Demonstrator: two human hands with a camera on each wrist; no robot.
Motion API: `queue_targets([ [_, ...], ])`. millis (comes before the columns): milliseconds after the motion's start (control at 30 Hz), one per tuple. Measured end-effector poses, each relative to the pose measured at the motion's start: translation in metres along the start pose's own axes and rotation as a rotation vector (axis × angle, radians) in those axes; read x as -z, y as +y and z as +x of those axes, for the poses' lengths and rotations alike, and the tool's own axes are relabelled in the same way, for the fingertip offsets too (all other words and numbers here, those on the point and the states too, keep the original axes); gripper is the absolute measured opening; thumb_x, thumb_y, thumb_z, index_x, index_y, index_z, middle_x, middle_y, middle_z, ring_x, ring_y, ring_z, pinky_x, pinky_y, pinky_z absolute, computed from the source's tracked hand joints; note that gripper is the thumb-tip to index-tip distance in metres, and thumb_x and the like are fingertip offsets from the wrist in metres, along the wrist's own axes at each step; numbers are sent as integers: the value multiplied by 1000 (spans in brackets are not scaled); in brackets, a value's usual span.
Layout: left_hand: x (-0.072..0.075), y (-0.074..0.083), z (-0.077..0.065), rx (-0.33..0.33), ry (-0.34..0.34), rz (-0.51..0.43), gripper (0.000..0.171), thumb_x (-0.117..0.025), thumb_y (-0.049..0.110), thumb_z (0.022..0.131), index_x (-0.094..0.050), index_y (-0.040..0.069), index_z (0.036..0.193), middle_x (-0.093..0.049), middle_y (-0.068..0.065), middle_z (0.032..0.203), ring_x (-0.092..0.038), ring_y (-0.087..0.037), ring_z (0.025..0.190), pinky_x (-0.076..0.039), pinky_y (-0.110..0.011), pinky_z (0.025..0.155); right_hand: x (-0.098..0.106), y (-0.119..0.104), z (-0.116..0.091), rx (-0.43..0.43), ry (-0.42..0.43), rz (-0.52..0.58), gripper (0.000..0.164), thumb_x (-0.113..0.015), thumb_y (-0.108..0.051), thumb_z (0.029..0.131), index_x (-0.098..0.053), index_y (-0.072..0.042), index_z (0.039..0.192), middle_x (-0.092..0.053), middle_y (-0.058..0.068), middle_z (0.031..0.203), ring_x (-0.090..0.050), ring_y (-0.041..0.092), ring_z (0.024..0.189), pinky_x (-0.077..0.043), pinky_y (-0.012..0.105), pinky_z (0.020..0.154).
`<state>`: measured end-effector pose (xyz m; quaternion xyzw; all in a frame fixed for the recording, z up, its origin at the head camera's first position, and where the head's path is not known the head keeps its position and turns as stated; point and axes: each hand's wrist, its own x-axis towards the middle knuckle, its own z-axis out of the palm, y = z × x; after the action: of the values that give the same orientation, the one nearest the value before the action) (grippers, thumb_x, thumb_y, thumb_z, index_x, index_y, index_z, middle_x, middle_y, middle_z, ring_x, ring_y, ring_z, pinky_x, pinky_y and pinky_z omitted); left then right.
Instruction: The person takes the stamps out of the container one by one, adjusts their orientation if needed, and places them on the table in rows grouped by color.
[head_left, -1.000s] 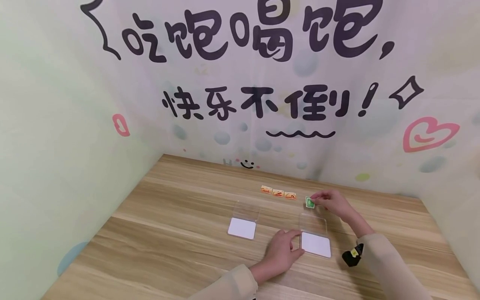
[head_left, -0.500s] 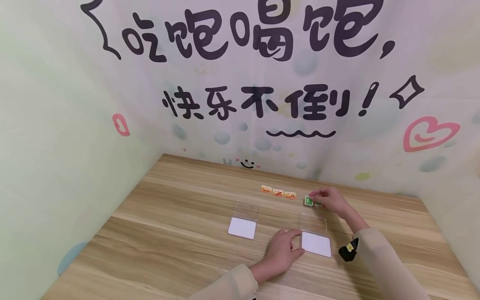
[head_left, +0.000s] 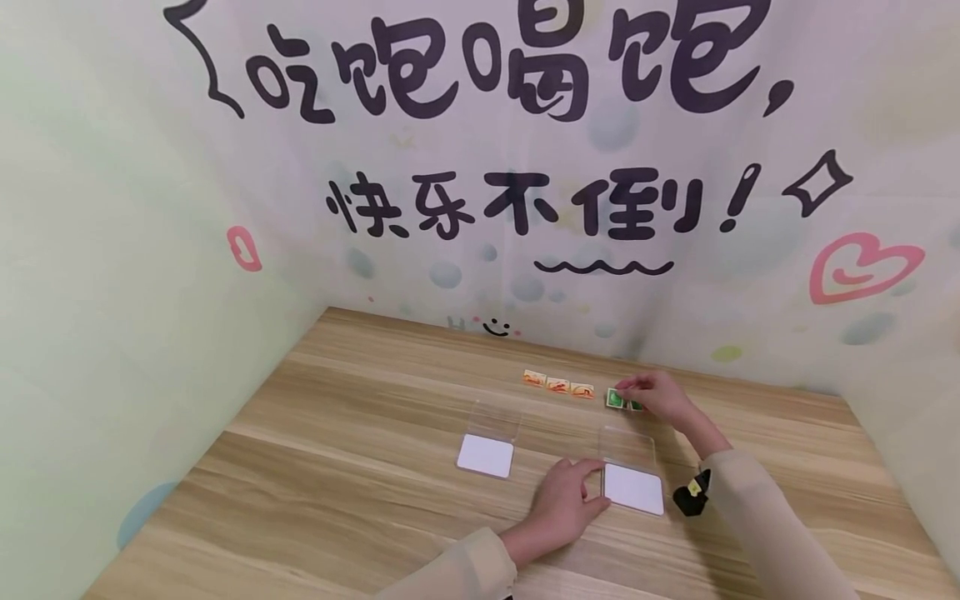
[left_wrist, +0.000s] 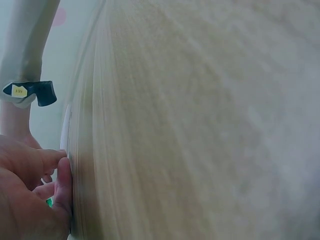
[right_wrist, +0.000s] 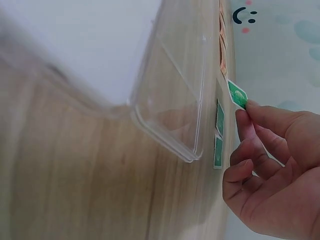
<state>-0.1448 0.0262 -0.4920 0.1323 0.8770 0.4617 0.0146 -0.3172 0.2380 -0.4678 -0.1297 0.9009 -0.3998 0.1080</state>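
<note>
My right hand (head_left: 657, 395) pinches a small green stamp (right_wrist: 237, 95) with a white border between thumb and forefinger, raised just off the table. Two more green stamps (right_wrist: 220, 118) lie on the wood in a row beside it; the hand partly covers them in the head view. At the left edge of the right-hand clear plastic case (head_left: 628, 448), my left hand (head_left: 561, 505) holds on with thumb and forefinger. That case lies opened flat, its transparent lid folded back and a white card (head_left: 633, 489) in its base. To the left, three orange stamps (head_left: 558, 386) form a row.
A second opened clear case (head_left: 495, 421) with a white insert (head_left: 485, 456) lies left of my left hand. The wooden table (head_left: 337, 433) meets a printed cloth wall (head_left: 420, 283) at the back. A black wrist camera (head_left: 691, 497) hangs from the right sleeve.
My right hand has shifted slightly left with the green stamp, toward the orange row, and another green stamp shows under its fingers. My left hand stays at the case.
</note>
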Motion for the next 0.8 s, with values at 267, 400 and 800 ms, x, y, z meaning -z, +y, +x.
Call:
queue_targets([
  [267, 0, 0, 0, -2, 1, 10, 45, -83, 14, 91, -70, 7, 134, -44, 8, 71, -34, 0, 66, -32, -17, 58, -1, 0, 5, 26, 2, -19, 21, -67, -9, 103, -72, 9, 114, -71, 25, 114, -57, 23, 91, -47, 34, 77],
  [400, 0, 1, 0, -1, -3, 2, 45, -83, 14, 91, -70, 7, 134, -44, 8, 70, -35, 0, 66, -32, -17, 58, -1, 0, 6, 16, -1, -4, 21, -68, -9, 103, -72, 9, 114, -72, 24, 113, -57, 23, 91, -48, 33, 77],
  [800, 0, 1, 0, -2, -4, -6, 45, -83, 14, 92, -69, 6, 134, -44, 7, 71, -34, 0, 66, -33, -17, 59, -5, -1, 10, 3, 3, 8, 23, -68, -9, 103, -71, 10, 115, -71, 25, 112, -59, 26, 93, -49, 33, 78],
])
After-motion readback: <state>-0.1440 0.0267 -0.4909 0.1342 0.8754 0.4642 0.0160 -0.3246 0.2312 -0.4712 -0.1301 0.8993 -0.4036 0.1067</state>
